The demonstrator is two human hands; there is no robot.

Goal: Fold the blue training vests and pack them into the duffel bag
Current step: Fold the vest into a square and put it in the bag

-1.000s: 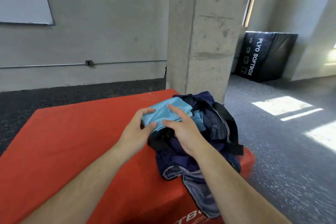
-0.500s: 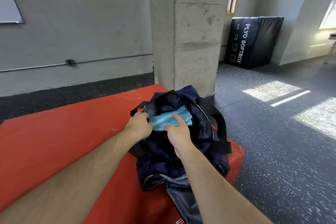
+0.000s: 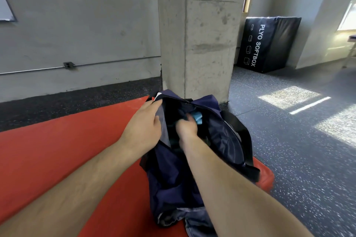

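**Vest inside bag, just past the right hand**

Support: a red mat [image 3: 57,150] carries the work. A concrete pillar [image 3: 202,34] stands just behind it.

Container: the bag [image 3: 173,175] lies on the mat's right-hand part. Its long axis runs away from the person toward the pillar, and its mouth is open on top at the far end.

Left hand [image 3: 144,125]: it grips the left lip of the bag's mouth, with the cloth pinched between thumb and fingers and drawn outward. This hand is what holds the opening wide.

Right hand [image 3: 187,128]: it is sunk in the mouth of the bag and smeared by motion. Whether it grasps the vest or has let go cannot be determined.

Task item: one vest [image 3: 196,116] is down inside the bag. Only a small pale-blue patch of it shows, directly beyond the right hand and a little to its right, touching or nearly touching it.

Assessment: the right hand is much the nearer to the vest. Any further seating would call for a push forward and down along the bag's length. The opening probably sags if the left hand lets go of the lip.
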